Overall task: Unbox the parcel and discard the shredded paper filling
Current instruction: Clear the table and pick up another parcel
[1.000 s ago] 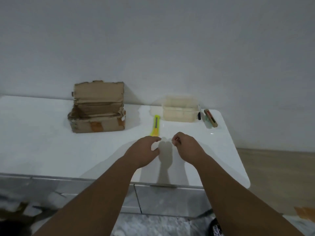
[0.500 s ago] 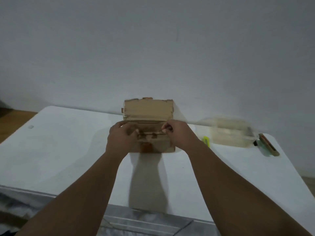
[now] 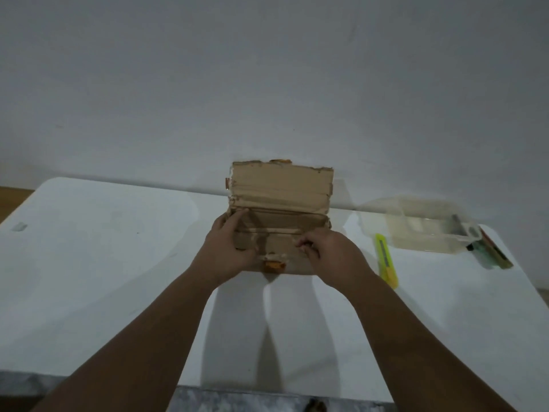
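A small brown cardboard parcel (image 3: 280, 203) stands on the white table (image 3: 104, 263) near the wall, its back flap folded up against the wall. My left hand (image 3: 228, 248) grips the parcel's left front side, thumb on the top edge. My right hand (image 3: 332, 257) holds the right front, fingers curled on the near flap. A torn orange tape scrap shows low on the front. The inside of the parcel is hidden; no shredded paper shows.
A yellow utility knife (image 3: 386, 263) lies just right of my right hand. Farther right stand a clear plastic container (image 3: 421, 230) and some pens or tools (image 3: 490, 251) near the table's right edge. Wooden floor shows at far left.
My view turned left from the table's right part to the parcel. Both hands moved from bare table onto the parcel and now grip its front.
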